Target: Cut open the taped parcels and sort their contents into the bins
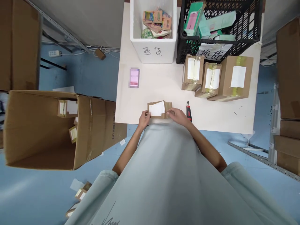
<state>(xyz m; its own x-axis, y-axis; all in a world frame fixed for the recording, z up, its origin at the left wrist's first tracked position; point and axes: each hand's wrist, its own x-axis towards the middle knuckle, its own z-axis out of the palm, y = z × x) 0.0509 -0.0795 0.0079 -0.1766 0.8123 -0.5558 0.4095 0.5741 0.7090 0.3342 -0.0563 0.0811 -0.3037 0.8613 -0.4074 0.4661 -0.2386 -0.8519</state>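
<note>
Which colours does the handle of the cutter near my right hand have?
The cutter's handle is red and black, seen best in the head view.

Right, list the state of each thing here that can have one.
Small package: held between left hand and right hand; seal unclear.
Utility knife: unheld, blade position unclear.
White bin: open, holding colourful packs.
Black crate: open, holding green boxes.
Three cardboard boxes: taped shut.
Large carton: open, parcels inside.
Pink item: lying, blurred.
Power strip: cable attached, power unclear.
</note>
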